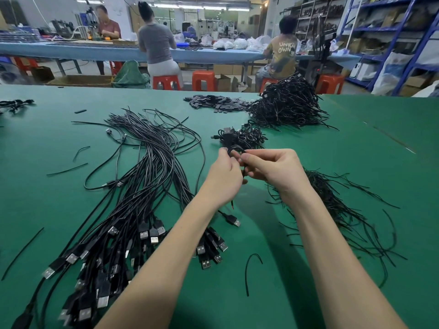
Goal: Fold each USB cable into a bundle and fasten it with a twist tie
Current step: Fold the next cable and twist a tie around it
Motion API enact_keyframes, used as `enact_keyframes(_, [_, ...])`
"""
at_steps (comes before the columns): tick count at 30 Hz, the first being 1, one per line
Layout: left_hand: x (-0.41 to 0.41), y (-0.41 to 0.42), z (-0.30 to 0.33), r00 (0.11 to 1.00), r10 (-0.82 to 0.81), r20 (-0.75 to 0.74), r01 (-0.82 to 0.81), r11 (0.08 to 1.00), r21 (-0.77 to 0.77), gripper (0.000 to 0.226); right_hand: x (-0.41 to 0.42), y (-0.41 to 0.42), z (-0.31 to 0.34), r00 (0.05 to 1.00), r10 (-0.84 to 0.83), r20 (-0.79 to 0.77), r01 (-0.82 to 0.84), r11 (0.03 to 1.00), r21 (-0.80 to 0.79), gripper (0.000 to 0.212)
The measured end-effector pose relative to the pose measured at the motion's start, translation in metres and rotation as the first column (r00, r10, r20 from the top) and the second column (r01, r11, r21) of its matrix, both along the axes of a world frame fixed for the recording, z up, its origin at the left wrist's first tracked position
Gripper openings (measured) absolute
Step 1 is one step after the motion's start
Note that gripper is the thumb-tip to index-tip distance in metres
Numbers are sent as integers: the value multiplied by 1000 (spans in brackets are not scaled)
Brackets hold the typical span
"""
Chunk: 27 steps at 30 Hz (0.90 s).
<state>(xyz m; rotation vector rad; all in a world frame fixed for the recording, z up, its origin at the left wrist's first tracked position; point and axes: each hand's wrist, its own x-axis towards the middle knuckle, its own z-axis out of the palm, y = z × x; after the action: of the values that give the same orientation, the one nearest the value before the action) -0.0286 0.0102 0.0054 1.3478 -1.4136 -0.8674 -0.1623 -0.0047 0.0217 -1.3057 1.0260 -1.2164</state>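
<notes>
Green table point(59, 210) in a busy workshop, strewn with loose cables point(142, 162) to the left, ties point(337, 205) to the right, done bundles point(244, 136) just beyond the hands. Left hand point(224, 176) and right hand point(273, 170) both curled tight round one folded cable point(235, 149), held above the table; plug point(234, 220) dangling below the left wrist. Probably mid-fold or starting the tie, no tie visible in the fingers; next likely calls for pinching the loops flat and twisting a tie round the middle.

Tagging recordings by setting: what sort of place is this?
Likely a cable assembly workshop: loose USB cables heaped on a green table, workers on red stools at another bench, stocked blue shelving.
</notes>
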Motion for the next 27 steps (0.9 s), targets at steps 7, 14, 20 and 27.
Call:
enact_keyframes(7, [4, 3, 0, 991, -98, 86, 95, 995, 41, 19, 0, 1, 0, 990, -60, -130, 53, 997, -57, 6])
enact_keyframes(14, [5, 8, 3, 947, -67, 315, 74, 997, -9, 19, 0, 4, 7, 995, 9, -100, -13, 999, -34, 19])
enact_keyframes(20, [4, 1, 0, 929, -254, 270, 237, 967, 94, 23, -8, 2, 5, 993, 19, -116, -18, 1000, 7, 14])
enact_keyframes(27, [-6, 2, -2, 894, -239, -378, 294, 951, 94, 6, -21, -7, 6, 994, -98, 47, 87, 976, 198, 37])
